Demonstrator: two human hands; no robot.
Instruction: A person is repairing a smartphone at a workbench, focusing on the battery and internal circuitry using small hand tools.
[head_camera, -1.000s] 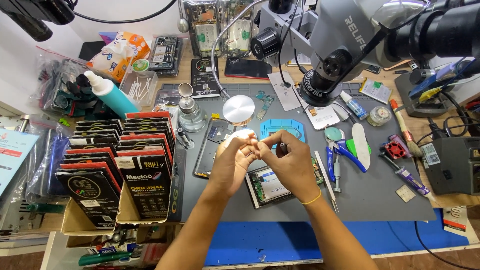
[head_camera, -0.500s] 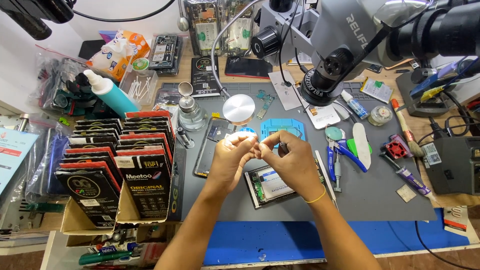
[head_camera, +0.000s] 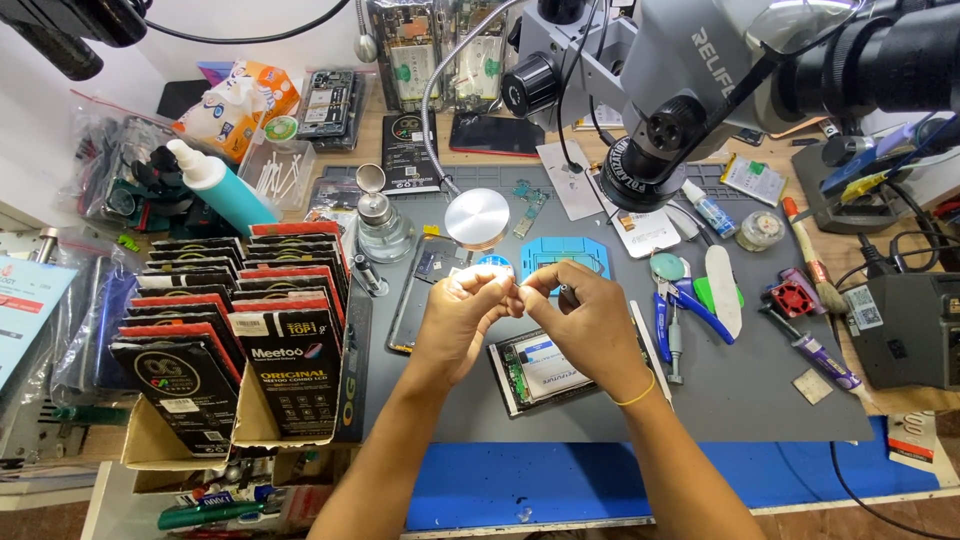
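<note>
Where fingertips meet, left hand (head_camera: 462, 315), right hand (head_camera: 590, 325), opened phone (head_camera: 545, 365) below

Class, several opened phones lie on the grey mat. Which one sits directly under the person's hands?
The opened phone with the white-and-blue labelled battery, lying tilted beneath the left hand and right hand. The dark phone frame lies left of the hands.
</note>
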